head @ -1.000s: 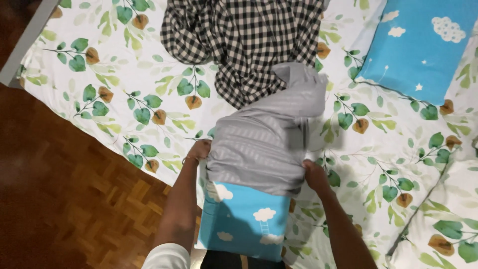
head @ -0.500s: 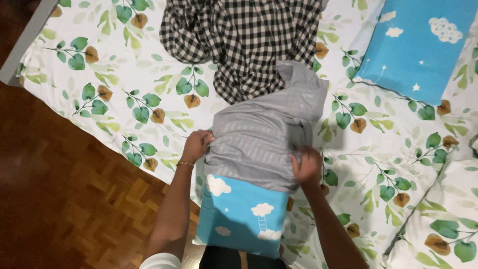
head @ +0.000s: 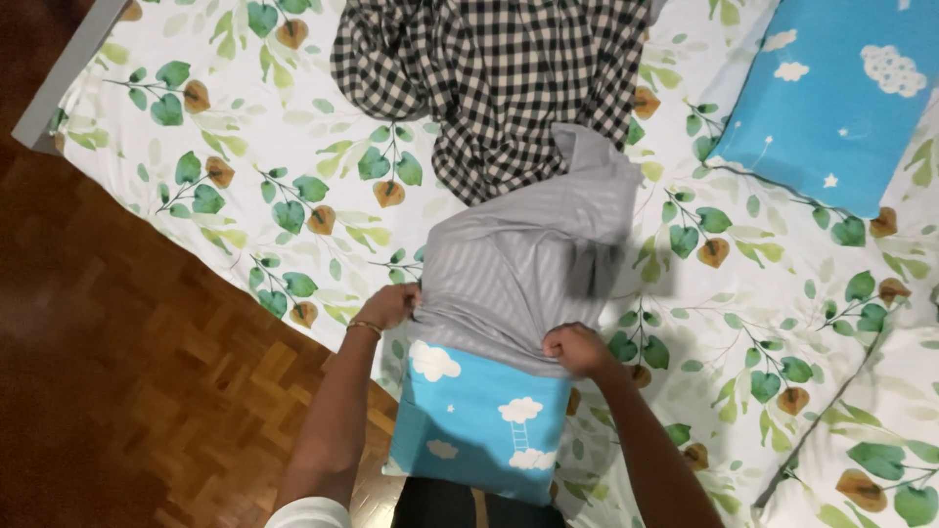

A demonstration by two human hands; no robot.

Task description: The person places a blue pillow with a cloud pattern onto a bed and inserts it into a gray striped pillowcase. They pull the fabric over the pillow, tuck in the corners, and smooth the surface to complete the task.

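In the head view, the blue pillow (head: 479, 420) with white clouds lies on the leaf-print bed sheet (head: 245, 186), its long axis pointing away from the person. The grey striped pillowcase (head: 528, 264) half covers it. The left hand (head: 389, 305) and right hand (head: 577, 348) each grip the pillowcase's open edge.

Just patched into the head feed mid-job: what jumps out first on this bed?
Dead centre, a grey striped pillowcase is bunched over a bright blue cloud-print pillow, with the left hand and right hand gripping its lower edge on either side. Above it a black-and-white checked cloth lies crumpled on the leaf-print sheet, and a second blue pillow sits at the upper right.
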